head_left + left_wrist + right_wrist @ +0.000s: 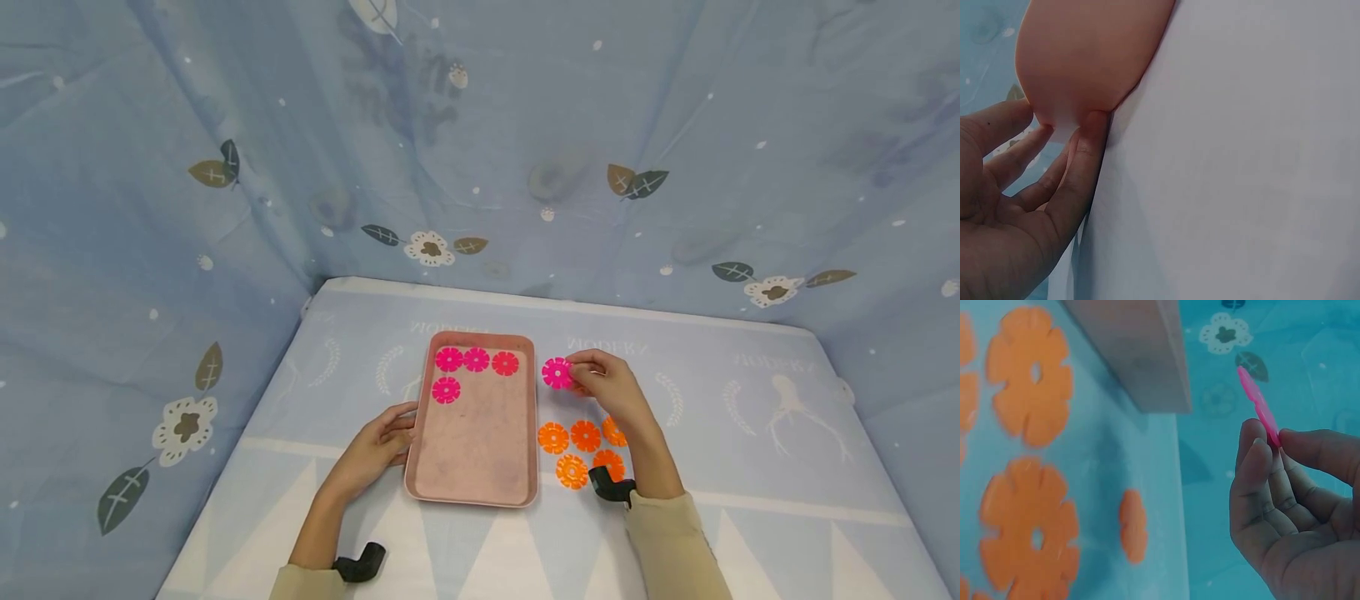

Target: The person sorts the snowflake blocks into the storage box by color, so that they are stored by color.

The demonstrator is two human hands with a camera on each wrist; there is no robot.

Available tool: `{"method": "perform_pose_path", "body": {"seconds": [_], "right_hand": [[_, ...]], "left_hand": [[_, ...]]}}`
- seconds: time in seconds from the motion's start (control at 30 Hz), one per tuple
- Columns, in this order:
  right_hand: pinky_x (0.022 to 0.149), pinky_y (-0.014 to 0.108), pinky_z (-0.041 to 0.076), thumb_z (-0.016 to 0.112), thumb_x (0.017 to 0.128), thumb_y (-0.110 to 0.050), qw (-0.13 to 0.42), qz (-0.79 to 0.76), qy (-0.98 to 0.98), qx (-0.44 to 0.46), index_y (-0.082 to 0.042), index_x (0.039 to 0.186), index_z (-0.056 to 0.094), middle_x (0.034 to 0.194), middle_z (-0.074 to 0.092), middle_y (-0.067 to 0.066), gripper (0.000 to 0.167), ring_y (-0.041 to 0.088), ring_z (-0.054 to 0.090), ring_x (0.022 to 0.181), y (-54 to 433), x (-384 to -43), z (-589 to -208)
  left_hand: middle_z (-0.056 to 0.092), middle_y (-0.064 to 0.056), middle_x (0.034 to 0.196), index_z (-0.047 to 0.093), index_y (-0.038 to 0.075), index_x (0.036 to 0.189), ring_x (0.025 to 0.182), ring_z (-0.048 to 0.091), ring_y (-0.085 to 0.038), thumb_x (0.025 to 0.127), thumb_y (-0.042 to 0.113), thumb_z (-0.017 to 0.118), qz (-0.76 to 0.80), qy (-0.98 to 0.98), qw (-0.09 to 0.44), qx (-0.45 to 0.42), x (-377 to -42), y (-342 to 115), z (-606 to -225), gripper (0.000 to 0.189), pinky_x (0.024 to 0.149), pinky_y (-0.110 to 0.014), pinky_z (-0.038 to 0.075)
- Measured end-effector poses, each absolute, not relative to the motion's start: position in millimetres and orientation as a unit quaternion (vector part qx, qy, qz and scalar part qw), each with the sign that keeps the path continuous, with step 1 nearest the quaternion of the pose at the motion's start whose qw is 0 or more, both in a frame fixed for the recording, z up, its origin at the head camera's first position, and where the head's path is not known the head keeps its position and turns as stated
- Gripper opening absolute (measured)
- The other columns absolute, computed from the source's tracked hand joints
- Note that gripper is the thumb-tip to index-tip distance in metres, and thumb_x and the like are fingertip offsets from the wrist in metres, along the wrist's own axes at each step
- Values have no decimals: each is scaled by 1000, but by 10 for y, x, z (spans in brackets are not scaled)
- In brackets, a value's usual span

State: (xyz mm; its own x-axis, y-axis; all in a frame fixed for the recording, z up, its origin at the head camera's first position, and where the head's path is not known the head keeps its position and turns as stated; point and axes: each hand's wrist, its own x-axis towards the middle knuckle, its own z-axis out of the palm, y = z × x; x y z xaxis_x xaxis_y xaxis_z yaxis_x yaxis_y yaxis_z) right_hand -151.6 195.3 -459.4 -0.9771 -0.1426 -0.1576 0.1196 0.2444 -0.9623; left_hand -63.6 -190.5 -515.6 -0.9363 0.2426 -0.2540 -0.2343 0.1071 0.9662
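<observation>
My left hand (pixel 377 446) holds the left side of a shallow pink tray (pixel 472 450). In the left wrist view, digits of the left hand (pixel 1041 206) touch the wall of the tray (pixel 1091 56) from rim to base. Between thumb and fingertips, my right hand (pixel 611 387) pinches a pink notched plastic disc (pixel 557 373) just outside the tray's right wall. The right wrist view shows this disc (pixel 1259 403) nearly edge-on, above the table. Inside the tray, several pink-to-red discs (pixel 446 390) lie near its far end, three in a row and one below.
Several orange notched discs (pixel 572 472) lie on the table right of the tray, some partly hidden by the right forearm. Another orange disc (pixel 1133 526) lies beneath the right hand. Patterned blue cloth (pixel 480 150) rises behind the table. Black wrist mounts (pixel 362 563) sit by both sleeves.
</observation>
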Motion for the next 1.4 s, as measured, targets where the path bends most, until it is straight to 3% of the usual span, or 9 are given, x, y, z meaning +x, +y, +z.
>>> {"method": "perform_pose_path", "body": {"seconds": [0.27, 0.47, 0.7, 0.93, 1.17, 1.4], "right_hand": [[75, 34, 59, 59, 101, -8, 114, -635, 763, -37, 7, 119, 63, 100, 65, 20, 24, 39, 67, 89, 1592, -1622, -4488], [81, 44, 58, 60, 100, -7, 127, -642, 754, -50, 4, 117, 65, 97, 66, 16, 22, 28, 67, 82, 1299, -1648, -4452], [87, 56, 54, 60, 99, -4, 154, -659, 733, -67, 6, 116, 64, 98, 67, 19, 21, 51, 62, 93, 1026, -1687, -4510], [74, 44, 59, 63, 98, -6, 163, -608, 774, -61, 2, 115, 67, 95, 66, 13, 19, 40, 67, 82, 842, -1751, -4657], [66, 46, 60, 59, 96, 2, 182, -588, 785, -66, 7, 112, 66, 85, 66, 15, 18, 42, 68, 72, 728, -1786, -4799], [59, 38, 60, 60, 97, 0, 198, -546, 812, -54, 6, 106, 66, 80, 64, 15, 12, 33, 67, 61, 666, -1792, -4875]], "left_hand": [[52, -24, 136, 43, 8, 149, 119, 57, -36, 103, 8, 56, 671, 720, 178, 2, -634, -1907, -5167, 48, 86, -38, 57], [52, -24, 136, 43, 8, 149, 119, 57, -37, 103, 8, 56, 675, 716, 178, 4, -630, -1906, -5161, 48, 86, -38, 57], [51, -25, 137, 42, 8, 150, 121, 56, -37, 103, 10, 57, 679, 712, 178, 11, -626, -1911, -5168, 49, 86, -37, 57], [52, -24, 136, 43, 9, 149, 119, 57, -36, 102, 11, 58, 678, 714, 177, 8, -626, -1915, -5170, 49, 85, -37, 58], [52, -24, 135, 44, 8, 149, 119, 57, -36, 102, 10, 58, 677, 715, 177, 5, -624, -1915, -5171, 49, 85, -37, 58], [53, -24, 135, 44, 8, 149, 119, 58, -36, 102, 10, 58, 675, 716, 176, 6, -628, -1912, -5161, 49, 85, -37, 58]]}}
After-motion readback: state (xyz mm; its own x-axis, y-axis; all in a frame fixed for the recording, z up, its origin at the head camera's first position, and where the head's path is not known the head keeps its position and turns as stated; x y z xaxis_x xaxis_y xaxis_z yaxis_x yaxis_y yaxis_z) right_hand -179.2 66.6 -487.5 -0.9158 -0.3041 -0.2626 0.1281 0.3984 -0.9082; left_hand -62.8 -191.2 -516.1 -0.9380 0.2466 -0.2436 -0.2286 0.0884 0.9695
